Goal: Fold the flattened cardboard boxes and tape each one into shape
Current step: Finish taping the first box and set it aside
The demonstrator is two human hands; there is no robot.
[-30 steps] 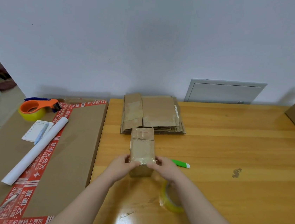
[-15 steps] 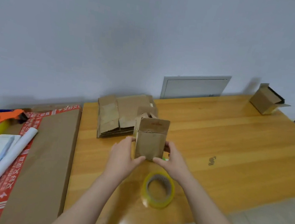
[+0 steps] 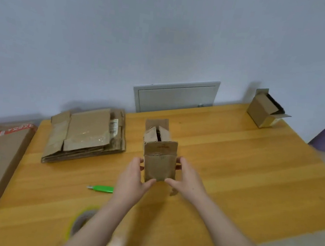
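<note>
Left hand (image 3: 133,178) fingers (image 3: 142,162) curled onto one side wall, thumb tucked at the near bottom edge. Right hand (image 3: 187,178) mirrors it on the other wall, so both grip the small box (image 3: 160,163) between them. Box upright, just right of the flat stack (image 3: 87,136). Top flaps stand loose and unsealed; underside hidden, so tape there can't be confirmed, nor whether it touches the table (image 3: 233,171). Well right of the stack, at the far corner, a second formed box (image 3: 262,111) lies on its side with flaps open. Green cutter (image 3: 102,188) nearer than the stack; tape roll (image 3: 83,221) nearer again, partly under the left forearm. Judgement: early in the task, with two boxes shaped and several flats left.
</note>
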